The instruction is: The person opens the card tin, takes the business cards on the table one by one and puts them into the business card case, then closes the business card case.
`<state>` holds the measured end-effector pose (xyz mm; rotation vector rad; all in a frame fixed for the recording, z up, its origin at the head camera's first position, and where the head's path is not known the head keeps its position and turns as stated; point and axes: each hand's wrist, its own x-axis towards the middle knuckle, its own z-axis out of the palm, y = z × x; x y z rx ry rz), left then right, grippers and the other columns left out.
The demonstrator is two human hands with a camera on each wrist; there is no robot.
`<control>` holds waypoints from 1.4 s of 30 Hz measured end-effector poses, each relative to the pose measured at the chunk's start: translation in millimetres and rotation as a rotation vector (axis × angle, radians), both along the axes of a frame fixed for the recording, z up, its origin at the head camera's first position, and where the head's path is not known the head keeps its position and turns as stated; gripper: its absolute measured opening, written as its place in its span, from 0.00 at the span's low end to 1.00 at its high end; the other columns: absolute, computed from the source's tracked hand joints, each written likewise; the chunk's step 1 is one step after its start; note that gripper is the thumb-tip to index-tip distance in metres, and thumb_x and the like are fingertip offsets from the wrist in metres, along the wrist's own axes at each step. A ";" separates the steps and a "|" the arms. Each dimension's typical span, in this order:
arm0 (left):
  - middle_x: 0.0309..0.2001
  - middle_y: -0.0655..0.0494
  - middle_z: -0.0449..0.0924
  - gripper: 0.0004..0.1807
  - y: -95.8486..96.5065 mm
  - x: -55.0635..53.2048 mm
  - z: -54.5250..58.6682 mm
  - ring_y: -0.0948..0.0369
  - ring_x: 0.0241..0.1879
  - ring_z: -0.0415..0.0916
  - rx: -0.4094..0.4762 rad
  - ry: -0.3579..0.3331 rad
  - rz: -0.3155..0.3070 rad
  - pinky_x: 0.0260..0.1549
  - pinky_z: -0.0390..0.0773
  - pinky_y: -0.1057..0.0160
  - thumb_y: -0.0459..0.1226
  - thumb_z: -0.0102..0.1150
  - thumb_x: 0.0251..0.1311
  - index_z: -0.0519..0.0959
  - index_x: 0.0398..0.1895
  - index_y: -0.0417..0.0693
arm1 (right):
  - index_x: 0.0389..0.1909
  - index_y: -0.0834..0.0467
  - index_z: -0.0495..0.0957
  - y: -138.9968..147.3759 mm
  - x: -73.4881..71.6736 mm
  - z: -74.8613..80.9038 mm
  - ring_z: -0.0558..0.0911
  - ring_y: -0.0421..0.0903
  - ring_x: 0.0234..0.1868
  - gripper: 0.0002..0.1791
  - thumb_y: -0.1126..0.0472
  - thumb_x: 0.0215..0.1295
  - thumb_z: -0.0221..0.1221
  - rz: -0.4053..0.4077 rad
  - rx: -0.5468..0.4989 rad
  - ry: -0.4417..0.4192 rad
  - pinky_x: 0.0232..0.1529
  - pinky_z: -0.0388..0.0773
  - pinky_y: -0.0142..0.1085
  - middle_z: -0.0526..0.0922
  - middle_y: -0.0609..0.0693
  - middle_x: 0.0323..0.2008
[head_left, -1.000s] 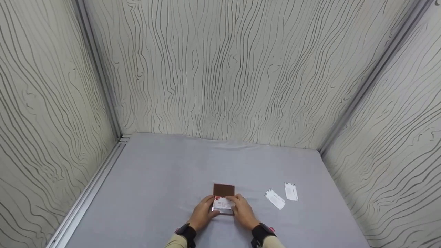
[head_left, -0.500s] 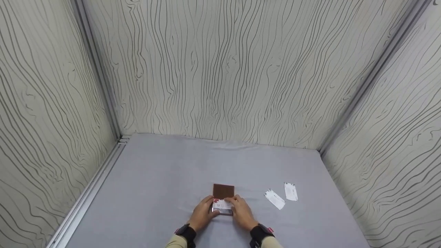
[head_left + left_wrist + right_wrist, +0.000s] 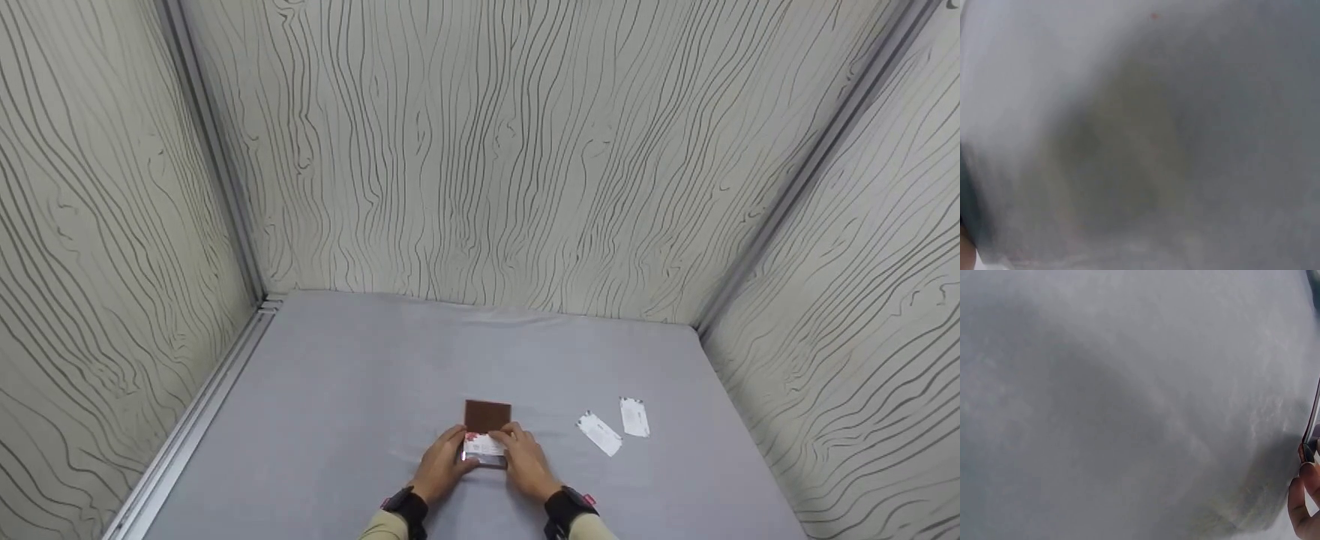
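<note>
A brown card holder lies unfolded in front of me, its near half carrying a clear sleeve. In that sleeve sits a white card with red flowers printed on it. My left hand grips the holder's left edge, thumb at the near corner and fingers along the side. My right hand pinches the card at its upper right, the index finger bent over the top edge. In the right wrist view, fingertips touch the holder's edge. The left wrist view shows mostly blurred cloth.
Two white cards with print, one tilted and one more upright, lie to the right of the holder. A grey cloth covers the table. Wood-patterned walls enclose it at the back and sides.
The card's top edge has slid slightly toward me, deeper into the sleeve, mostly in the first half second. My right hand moved a little with it; the left hand stayed in place.
</note>
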<state>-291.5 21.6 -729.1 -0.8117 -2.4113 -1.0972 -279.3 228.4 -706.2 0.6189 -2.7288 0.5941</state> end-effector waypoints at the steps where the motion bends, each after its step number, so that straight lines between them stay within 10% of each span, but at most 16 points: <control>1: 0.53 0.34 0.77 0.29 0.2 0.2 0.6 0.43 0.54 0.76 0.001 -0.018 0.002 0.55 0.76 0.53 0.37 0.73 0.52 0.76 0.51 0.22 | 0.53 0.58 0.81 -0.3 -0.1 0.5 0.77 0.55 0.43 0.23 0.76 0.56 0.59 0.001 0.007 -0.001 0.36 0.78 0.44 0.74 0.51 0.48; 11: 0.59 0.35 0.74 0.32 1.4 0.6 3.5 0.42 0.60 0.72 -0.063 -0.174 0.021 0.61 0.72 0.49 0.39 0.71 0.55 0.74 0.57 0.24 | 0.56 0.59 0.80 -3.3 -0.3 2.2 0.73 0.51 0.42 0.31 0.77 0.47 0.60 -0.032 0.100 -0.094 0.35 0.74 0.42 0.74 0.51 0.50; 34: 0.57 0.37 0.76 0.31 1.2 -0.7 4.4 0.43 0.58 0.74 -0.053 -0.170 0.007 0.58 0.74 0.48 0.37 0.73 0.52 0.76 0.54 0.26 | 0.57 0.61 0.80 -4.5 4.3 6.9 0.73 0.51 0.42 0.33 0.78 0.43 0.60 -0.032 0.094 -0.108 0.34 0.74 0.41 0.75 0.50 0.45; 42: 0.57 0.37 0.76 0.30 1.1 -0.9 5.2 0.42 0.58 0.74 -0.043 -0.171 0.006 0.59 0.74 0.48 0.38 0.73 0.52 0.76 0.54 0.25 | 0.56 0.62 0.80 1.2 0.0 7.2 0.75 0.53 0.45 0.23 0.74 0.58 0.57 0.001 0.023 -0.133 0.40 0.77 0.44 0.75 0.52 0.48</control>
